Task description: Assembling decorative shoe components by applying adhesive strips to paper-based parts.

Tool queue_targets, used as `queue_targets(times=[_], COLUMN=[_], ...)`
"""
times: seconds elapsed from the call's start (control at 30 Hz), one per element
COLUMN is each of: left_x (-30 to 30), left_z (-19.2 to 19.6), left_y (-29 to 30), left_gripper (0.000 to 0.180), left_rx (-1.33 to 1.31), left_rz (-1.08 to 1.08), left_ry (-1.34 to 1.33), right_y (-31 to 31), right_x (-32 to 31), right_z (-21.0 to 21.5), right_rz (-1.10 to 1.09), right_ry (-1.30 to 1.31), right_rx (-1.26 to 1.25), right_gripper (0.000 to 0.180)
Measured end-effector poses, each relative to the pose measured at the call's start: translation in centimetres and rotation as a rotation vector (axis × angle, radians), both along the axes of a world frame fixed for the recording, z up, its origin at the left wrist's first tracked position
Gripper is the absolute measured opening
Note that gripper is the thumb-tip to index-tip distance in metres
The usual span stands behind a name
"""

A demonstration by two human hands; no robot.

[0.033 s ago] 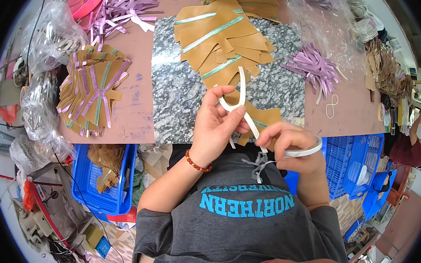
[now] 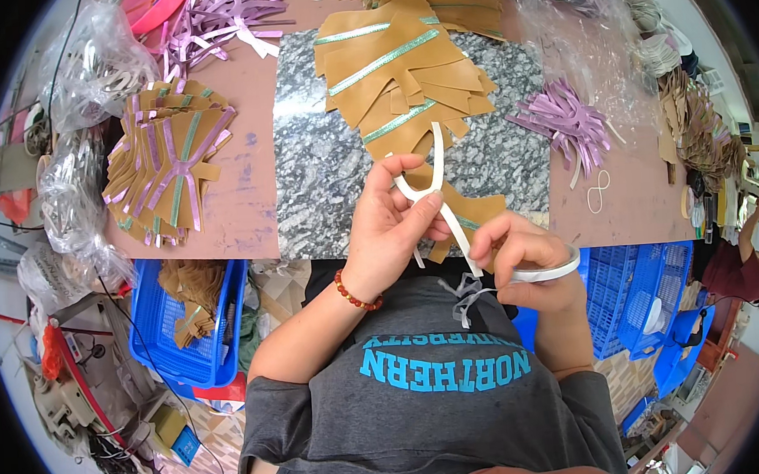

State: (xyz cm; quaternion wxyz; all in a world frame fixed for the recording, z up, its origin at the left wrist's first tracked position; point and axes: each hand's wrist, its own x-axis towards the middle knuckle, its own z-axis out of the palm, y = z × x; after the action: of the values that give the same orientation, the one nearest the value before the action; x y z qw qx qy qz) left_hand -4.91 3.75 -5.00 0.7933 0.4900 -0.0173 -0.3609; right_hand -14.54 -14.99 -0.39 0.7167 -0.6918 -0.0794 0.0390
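Observation:
In my left hand (image 2: 386, 223) a white cross-shaped strap (image 2: 438, 159) is pinched between thumb and fingers, its underside facing me and its arms spreading up and down. My right hand (image 2: 524, 258) is curled around a narrow roll of white tape (image 2: 560, 268), which sticks out to the right. Its fingertips are beside the strap's lower right arm; whether they touch it I cannot tell. Just beyond the hands, tan leather-like pieces (image 2: 376, 37) with green glitter stripes lie fanned on a speckled stone slab (image 2: 303, 129). One tan piece (image 2: 482, 206) lies partly hidden behind the strap.
Purple straps (image 2: 564, 121) are heaped right of the slab, near a looped white cord (image 2: 599, 192). At left sits a stack of tan pieces with purple crosses (image 2: 166, 163). Blue baskets (image 2: 142, 330) stand below the table edge. A person (image 2: 742, 263) is at far right.
My right hand has shifted very slightly up and to the right with the tape roll. The left hand and strap stay almost still.

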Motion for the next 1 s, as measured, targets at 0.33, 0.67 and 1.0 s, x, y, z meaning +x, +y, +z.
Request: queue_targets(times=[0.33,0.67,1.0], left_x=[0.2,-2.3,-2.5], left_z=[-1.1,0.1,-0.2], left_y=[0.2,-0.6,0.0], left_gripper=[0.040,0.041,0.037], left_rx=[-0.071,0.096,0.003], left_rz=[0.046,0.064,0.089], left_ry=[0.087,-0.343,-0.297], right_y=[-1.7,1.8,2.0], right_x=[-1.4,1.4,1.8], right_z=[-0.3,0.1,-1.8], right_rz=[-0.071,-0.190,-0.318], right_ry=[0.045,-0.129,-0.310], right_rx=[0.121,-0.568,-0.787], right_gripper=[0.023,0.015,0.022])
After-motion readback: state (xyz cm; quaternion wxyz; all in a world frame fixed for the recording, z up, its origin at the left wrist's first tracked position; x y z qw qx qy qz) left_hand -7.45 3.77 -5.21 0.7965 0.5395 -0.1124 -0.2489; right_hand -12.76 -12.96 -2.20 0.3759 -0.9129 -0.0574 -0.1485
